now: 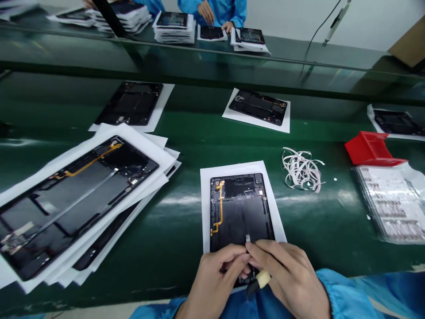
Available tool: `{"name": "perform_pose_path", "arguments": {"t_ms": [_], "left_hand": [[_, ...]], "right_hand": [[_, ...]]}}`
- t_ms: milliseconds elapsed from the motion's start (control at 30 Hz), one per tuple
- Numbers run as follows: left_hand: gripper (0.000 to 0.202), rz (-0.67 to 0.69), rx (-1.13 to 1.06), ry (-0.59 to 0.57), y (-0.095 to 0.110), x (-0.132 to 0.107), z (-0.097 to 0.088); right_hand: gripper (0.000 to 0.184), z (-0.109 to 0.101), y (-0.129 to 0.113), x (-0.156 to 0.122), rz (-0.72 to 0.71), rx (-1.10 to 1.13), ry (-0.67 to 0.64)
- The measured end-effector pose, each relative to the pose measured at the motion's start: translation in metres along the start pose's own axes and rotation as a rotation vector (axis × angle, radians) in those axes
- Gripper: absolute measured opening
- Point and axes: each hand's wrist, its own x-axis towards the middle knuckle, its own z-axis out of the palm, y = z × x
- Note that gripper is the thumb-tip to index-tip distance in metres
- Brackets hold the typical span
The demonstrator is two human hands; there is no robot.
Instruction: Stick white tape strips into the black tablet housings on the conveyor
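Observation:
A black tablet housing (239,204) lies open on a white sheet (206,190) in front of me, with an orange flex cable (220,212) along its left side. Both hands are over its lower end, their fingertips meeting. My left hand (221,272) is pinched closed; what its fingers grip is hidden. My right hand (288,270) is curled, with a black tool with a yellowish band (263,280) sticking out beneath its palm. A short silvery-white strip end (247,238) shows just beyond the fingertips.
Housings stacked between sheets (79,195) lie at left. White peeled strips (303,170), a red bin (372,149) and a clear tray of small parts (392,204) are at right. More housings (259,106) lie on the belt. Across the ledge, a co-worker's hands (207,12) handle another housing.

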Motion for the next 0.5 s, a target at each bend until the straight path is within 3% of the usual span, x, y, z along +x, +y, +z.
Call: {"name": "perform_pose_path", "arguments": {"t_ms": [167, 333, 400, 500], "left_hand": [[0.023, 0.145, 0.206, 0.036, -0.010, -0.002, 0.003], [0.031, 0.504, 0.413, 0.054, -0.011, 0.001, 0.003], [0.034, 0.543, 0.436, 0.028, -0.009, 0.001, 0.003], [0.035, 0.499, 0.435, 0.004, -0.006, 0.000, 0.005]], "right_hand": [[0.049, 0.000, 0.010, -0.004, -0.021, 0.002, -0.088], [0.051, 0.006, 0.011, -0.007, -0.075, -0.099, -0.081], [0.051, 0.011, 0.009, -0.007, -0.133, -0.177, -0.063], [0.049, 0.017, 0.008, -0.008, -0.170, -0.239, -0.013]]}}
